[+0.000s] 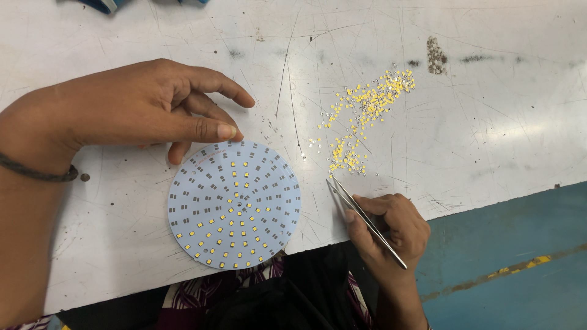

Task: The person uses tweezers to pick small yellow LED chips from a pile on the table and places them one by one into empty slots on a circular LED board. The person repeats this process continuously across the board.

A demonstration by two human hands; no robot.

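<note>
A round white circuit board (234,205) lies on the scratched white table (489,110), its rings of grey pads partly filled with small yellow chips. My left hand (140,107) rests at the board's upper left edge, thumb touching the rim. My right hand (388,229) grips metal tweezers (365,221) at the table's near edge, the tips pointing up-left between the board and a scatter of loose yellow chips (367,110). I cannot tell whether the tips hold a chip.
The loose chips spread in a diagonal band toward the table's upper right. A dark smudge (435,56) marks the table beyond them. A blue floor (520,256) with a yellow stripe shows at lower right. Dark patterned clothing is below the table edge.
</note>
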